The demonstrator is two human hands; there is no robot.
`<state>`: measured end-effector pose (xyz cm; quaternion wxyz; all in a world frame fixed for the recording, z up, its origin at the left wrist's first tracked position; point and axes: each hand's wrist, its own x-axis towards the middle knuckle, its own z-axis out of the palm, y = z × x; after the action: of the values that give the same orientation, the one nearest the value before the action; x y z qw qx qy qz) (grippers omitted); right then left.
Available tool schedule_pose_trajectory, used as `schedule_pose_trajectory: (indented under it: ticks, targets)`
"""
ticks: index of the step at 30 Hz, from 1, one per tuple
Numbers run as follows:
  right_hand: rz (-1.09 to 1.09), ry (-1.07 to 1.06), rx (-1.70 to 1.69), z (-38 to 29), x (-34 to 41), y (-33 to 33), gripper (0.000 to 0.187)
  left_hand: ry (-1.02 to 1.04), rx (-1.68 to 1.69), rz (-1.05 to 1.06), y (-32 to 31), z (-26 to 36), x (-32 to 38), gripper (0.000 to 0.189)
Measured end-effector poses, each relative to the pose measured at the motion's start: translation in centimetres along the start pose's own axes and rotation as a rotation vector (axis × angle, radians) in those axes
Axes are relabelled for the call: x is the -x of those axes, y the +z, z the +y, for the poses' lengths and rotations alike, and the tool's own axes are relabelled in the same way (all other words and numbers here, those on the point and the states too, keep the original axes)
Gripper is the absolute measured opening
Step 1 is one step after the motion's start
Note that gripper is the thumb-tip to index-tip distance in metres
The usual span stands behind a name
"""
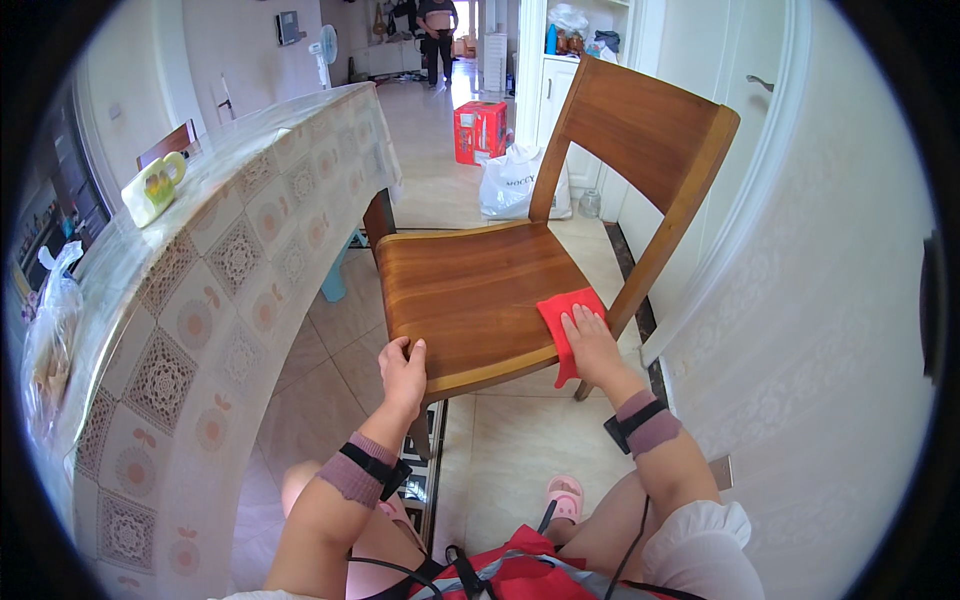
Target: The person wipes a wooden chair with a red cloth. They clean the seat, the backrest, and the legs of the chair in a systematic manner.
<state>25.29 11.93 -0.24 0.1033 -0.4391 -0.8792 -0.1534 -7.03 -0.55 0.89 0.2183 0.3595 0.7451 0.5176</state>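
Observation:
A brown wooden chair (480, 289) stands upright before me, its backrest to the right. My right hand (592, 345) lies flat with fingers together on a red cloth (553, 315), pressing it to the seat near the foot of the backrest post. Part of the cloth hangs over the seat's near edge. My left hand (403, 375) grips the near front corner of the seat, thumb on top; the fingers' undersides are hidden.
At left is a table with a patterned tablecloth (247, 292), bearing a cup (154, 187) and a plastic bag (52, 337). Beyond the chair are a white bag (510, 184), a red box (480, 131) and a glass jar (589, 203). A person (437, 37) stands far back. A wall (810, 360) bounds the right.

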Motion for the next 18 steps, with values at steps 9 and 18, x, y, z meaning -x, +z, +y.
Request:
schedule_pose_trajectory:
  ticks: [9,18]
  targets:
    - [0.044,-0.049,0.004,-8.4,-0.4,0.0,0.051,-0.013,-0.029,0.005,0.1,0.2,0.0,0.047]
    - [0.127,-0.122,-0.048,-7.0,0.3,-0.4,0.049,0.007,-0.011,-0.001,-0.3,-0.2,-0.1,0.047]
